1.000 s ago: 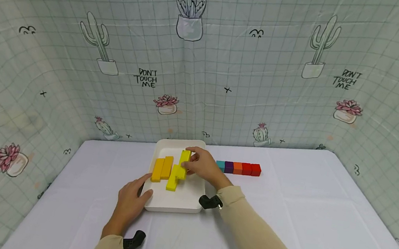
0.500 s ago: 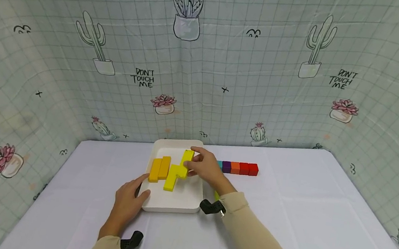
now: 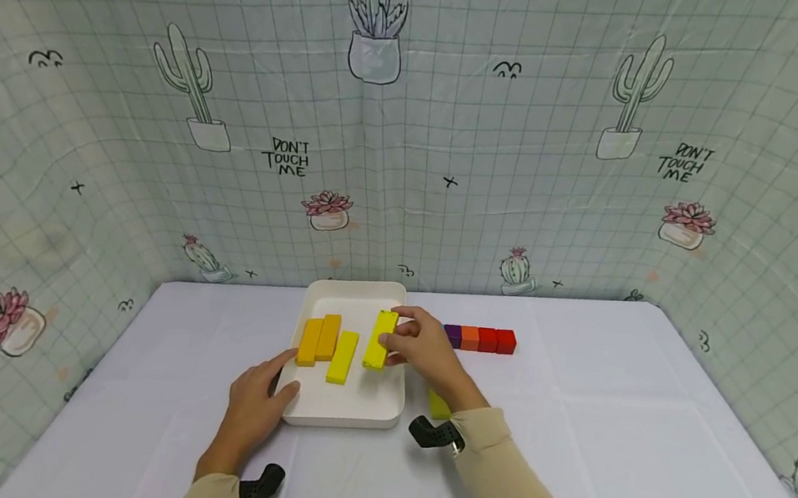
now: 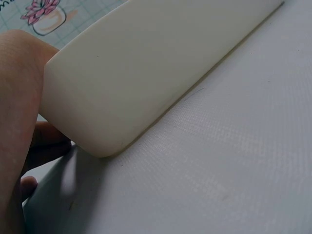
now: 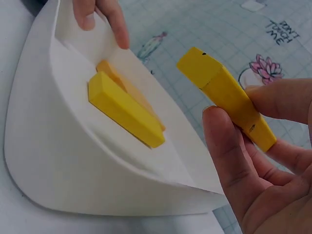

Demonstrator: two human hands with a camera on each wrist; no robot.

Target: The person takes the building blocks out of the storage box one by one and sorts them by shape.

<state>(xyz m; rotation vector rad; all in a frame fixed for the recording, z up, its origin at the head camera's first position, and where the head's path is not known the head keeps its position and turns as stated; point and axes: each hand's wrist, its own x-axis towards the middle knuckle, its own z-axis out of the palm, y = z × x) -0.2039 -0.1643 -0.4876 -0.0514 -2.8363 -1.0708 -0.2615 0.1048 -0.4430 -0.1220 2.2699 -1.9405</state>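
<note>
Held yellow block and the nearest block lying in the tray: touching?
Apart. Right wrist view: tray wall and backdrop show between the held block and the nearest lying block.

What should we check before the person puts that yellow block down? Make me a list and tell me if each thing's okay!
1. Right hand grips the held yellow block: ok.
2. Left hand touches the white tray: ok.
3. Held block is apart from the other yellow block: ok, a gap shows.
4. Held block rests on the tray floor: not ok, it's up in the fingers.
5. Yellow-green block beside the tray is whole to see: not ok, the arm partly hides it.
6. Grip tight enough: cannot tell.
</note>
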